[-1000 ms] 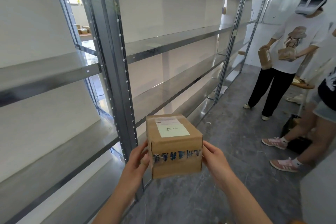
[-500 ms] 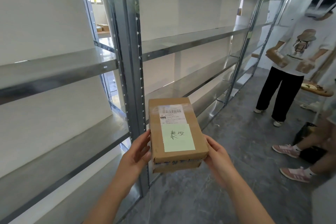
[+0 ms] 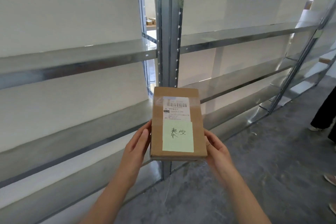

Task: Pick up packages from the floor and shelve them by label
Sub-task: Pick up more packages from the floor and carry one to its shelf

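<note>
While held up in front of the tall grey metal post [image 3: 168,45], sits the flat brown cardboard box [image 3: 177,123] between two bare hands, up in the air and not on any shelf. Pressed on the box's left side by the left hand [image 3: 137,148], with the thumb lying along the edge. Pressed on the box's right side by the right hand [image 3: 217,148], fingers partly hidden behind the box. Gripped by both hands at once, palms facing in.

Turned with its wide top face toward the camera. Stuck on the far half of that face: a white printed shipping label [image 3: 176,108] with a barcode, under a strip of clear tape. Stuck on the near half: a pale green square paper note [image 3: 177,136] with two hand-written black characters, touching the bottom of the white label.

Behind the box, long shiny grey metal shelves [image 3: 78,60] running left and right of the post. Below, a dull grey concrete floor [image 3: 263,169]. Far right at the edge, a dark trouser leg [image 3: 325,114] and bits of shoes of other people, well apart from the box.
</note>
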Demonstrator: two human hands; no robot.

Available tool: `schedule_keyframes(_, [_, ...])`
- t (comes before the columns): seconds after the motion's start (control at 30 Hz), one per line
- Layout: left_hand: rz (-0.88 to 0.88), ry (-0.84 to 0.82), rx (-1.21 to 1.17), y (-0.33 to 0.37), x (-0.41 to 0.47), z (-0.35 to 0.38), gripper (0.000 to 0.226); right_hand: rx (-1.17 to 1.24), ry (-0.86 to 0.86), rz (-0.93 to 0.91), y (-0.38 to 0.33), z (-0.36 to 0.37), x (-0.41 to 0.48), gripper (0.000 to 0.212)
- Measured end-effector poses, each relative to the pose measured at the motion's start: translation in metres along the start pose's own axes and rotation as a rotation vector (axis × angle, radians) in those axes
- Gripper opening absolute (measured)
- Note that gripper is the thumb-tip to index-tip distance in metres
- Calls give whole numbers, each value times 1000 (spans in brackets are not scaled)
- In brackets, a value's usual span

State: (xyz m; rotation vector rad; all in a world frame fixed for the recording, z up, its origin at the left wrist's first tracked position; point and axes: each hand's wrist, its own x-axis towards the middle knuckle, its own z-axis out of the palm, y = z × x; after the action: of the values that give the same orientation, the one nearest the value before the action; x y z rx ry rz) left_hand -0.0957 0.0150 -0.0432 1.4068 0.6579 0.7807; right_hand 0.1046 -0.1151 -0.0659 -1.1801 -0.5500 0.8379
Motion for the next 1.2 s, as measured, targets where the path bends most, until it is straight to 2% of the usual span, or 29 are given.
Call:
schedule_keyframes(0.17, [7, 194, 21, 3, -52, -21, 61, -26, -177, 75, 14, 27, -8, 42])
schedule_keyframes(0.43, [14, 433, -10, 8, -140, -79, 42, -26, -447, 157, 43, 104, -41, 37])
schedule_keyframes(0.67, [79, 673, -108, 10, -199, -141, 41, -94, -683, 162, 55, 194, -69, 42])
schedule_keyframes(0.87, [150, 837, -130, 23, -274, -223, 45, -126, -852, 186, 83, 306, -112, 37])
schedule_keyframes(1.0, [190, 1036, -151, 34, -345, -292, 43, -137, -982, 239, 112, 398, -165, 34])
schedule_keyframes(1.1, [217, 1192, -162, 39, -403, -343, 32, -175, -1112, 276, 139, 471, -212, 32])
schedule_keyframes(1.2, [223, 1312, -163, 38, -469, -390, 34, -199, -1255, 300, 165, 543, -265, 33])
